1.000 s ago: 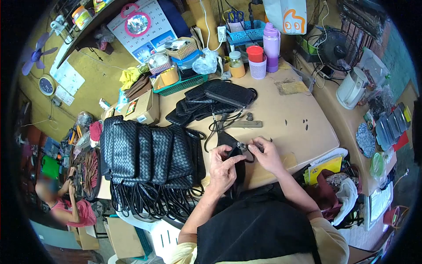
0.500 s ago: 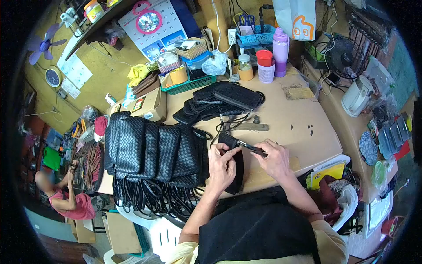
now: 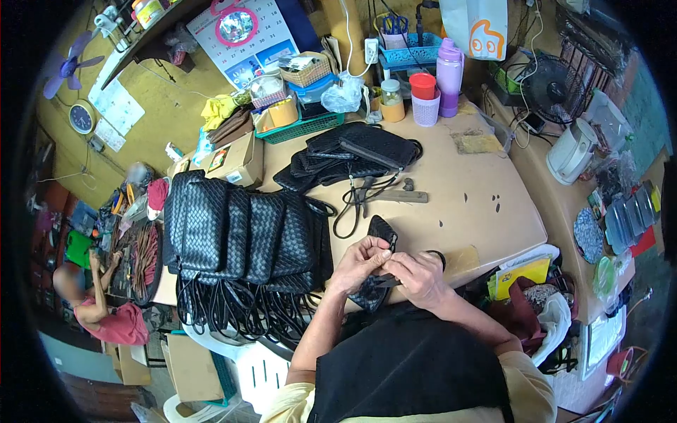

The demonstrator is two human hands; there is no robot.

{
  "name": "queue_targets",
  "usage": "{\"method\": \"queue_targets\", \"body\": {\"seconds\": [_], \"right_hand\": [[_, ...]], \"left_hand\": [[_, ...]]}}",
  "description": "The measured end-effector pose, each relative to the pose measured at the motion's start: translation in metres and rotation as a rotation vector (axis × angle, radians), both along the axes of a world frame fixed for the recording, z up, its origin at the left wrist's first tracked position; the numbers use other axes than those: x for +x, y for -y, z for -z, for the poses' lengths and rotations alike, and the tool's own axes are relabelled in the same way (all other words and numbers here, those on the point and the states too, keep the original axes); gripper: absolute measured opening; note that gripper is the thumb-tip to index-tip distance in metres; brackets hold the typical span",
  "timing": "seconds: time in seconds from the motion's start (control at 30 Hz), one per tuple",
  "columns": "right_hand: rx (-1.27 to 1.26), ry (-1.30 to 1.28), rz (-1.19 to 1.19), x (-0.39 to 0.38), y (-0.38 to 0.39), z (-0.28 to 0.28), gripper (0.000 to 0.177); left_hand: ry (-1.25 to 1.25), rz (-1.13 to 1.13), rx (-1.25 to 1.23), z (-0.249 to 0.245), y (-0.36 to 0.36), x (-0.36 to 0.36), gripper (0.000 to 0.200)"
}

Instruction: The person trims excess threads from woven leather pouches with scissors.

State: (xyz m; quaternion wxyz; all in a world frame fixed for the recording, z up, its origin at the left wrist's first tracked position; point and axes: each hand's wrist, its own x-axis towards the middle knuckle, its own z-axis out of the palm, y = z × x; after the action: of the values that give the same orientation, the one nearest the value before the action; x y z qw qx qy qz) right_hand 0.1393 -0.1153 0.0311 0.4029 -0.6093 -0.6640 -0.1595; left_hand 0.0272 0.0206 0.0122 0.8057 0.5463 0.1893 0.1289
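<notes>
Close to my body, at the table's front edge, I hold a black woven leather pouch (image 3: 381, 228) in both hands. My left hand (image 3: 360, 265) is closed, pinching the pouch at its edge near a small metal fitting. Right beside it, my right hand (image 3: 419, 278) is closed on a thin black strap (image 3: 440, 255), which loops out behind the fingers. The fingertips of both hands meet and hide the spot they work on. The pouch's lower part (image 3: 368, 296) shows below my hands.
Stacked black woven bags (image 3: 243, 236) with dangling straps lie to the left. More flat black pouches (image 3: 352, 155) lie farther back, near a wooden stick (image 3: 398, 197) and a hammer-like tool (image 3: 364, 194). Cups, a purple bottle (image 3: 449, 77) and baskets line the back. Another person (image 3: 113, 310) sits far left.
My right hand has moved left and down to meet my left hand. The pouch has turned in my grip, its woven end now pointing away from me. The view has shifted slightly.
</notes>
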Motion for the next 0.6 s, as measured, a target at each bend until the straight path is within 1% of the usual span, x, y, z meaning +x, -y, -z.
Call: {"method": "queue_targets", "body": {"seconds": [0.07,0.1,0.13,0.17,0.23,0.27,0.33,0.37,0.43,0.47,0.5,0.53,0.6], "right_hand": [[-0.011,0.005,-0.015,-0.001,0.000,0.000,0.015],[-0.064,0.017,-0.030,-0.002,0.000,0.000,0.018],[-0.116,0.029,-0.046,-0.002,0.001,-0.001,0.021],[-0.117,0.031,-0.046,-0.001,0.002,-0.003,0.021],[-0.102,-0.339,-0.170,0.001,0.004,-0.010,0.028],[-0.102,-0.337,-0.174,0.004,0.006,-0.018,0.028],[-0.238,-0.489,0.038,0.013,0.011,-0.032,0.036],[-0.266,-0.594,0.078,0.016,0.008,-0.025,0.035],[-0.265,-0.578,0.084,0.026,0.003,-0.010,0.035],[-0.258,-0.558,0.091,0.029,0.001,-0.007,0.034],[-0.260,-0.598,0.082,0.027,0.001,-0.008,0.030],[-0.262,-0.597,0.081,0.027,0.001,-0.009,0.030],[-0.262,-0.577,0.034,0.025,0.000,-0.009,0.027]], "left_hand": [[0.016,-0.034,-0.083,0.000,0.000,-0.001,0.028],[0.065,-0.046,-0.159,0.006,-0.003,0.001,0.023],[0.066,-0.047,-0.162,0.010,-0.004,0.001,0.023],[0.111,-0.096,-0.186,0.012,-0.005,0.000,0.022],[0.170,-0.186,-0.199,0.013,-0.007,-0.001,0.023],[0.172,-0.189,-0.198,0.013,-0.007,-0.002,0.023],[0.262,-0.189,-0.137,0.011,-0.003,-0.003,0.029],[0.241,-0.202,-0.123,0.008,0.000,-0.004,0.031],[0.238,-0.221,-0.089,0.006,0.005,-0.004,0.031],[0.241,-0.237,-0.052,0.004,0.007,-0.003,0.031],[0.190,-0.259,-0.013,-0.001,0.009,-0.003,0.032],[0.190,-0.260,-0.014,0.000,0.010,-0.003,0.032],[0.170,-0.254,0.100,0.002,0.011,-0.005,0.032]]}}
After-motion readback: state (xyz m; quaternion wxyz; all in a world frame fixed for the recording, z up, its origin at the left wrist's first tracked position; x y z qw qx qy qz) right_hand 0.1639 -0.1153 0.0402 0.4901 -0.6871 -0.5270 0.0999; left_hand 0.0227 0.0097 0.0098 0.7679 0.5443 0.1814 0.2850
